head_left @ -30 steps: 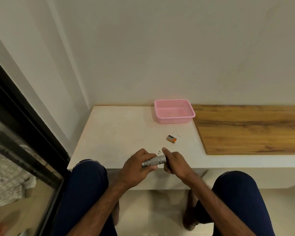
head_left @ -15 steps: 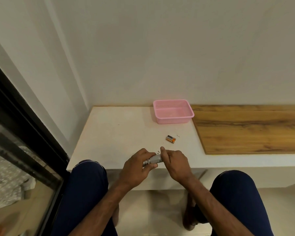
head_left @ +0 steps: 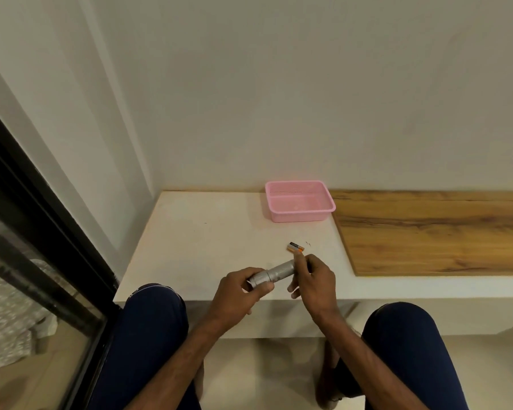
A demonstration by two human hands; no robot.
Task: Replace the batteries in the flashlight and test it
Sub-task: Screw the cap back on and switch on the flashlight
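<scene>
Two hands holding a short silver metal flashlight (head_left: 274,274) over the white table (head_left: 196,247) edge: left hand (head_left: 240,294) wrapping its head, right hand (head_left: 316,281) fingers pinching its tail.

Lying just beyond, near the pink plastic basket (head_left: 299,201): small orange-and-black batteries (head_left: 295,247).

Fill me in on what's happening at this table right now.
A seated person is working on a silver flashlight over the near edge of the white table. The left hand grips its thicker end, while the right hand is at the other end, fingertips against it. Whether a cap is on there cannot be told. Loose batteries lie on the table just beyond the hands. A pink basket sits farther back near the wall, apparently empty.
</scene>
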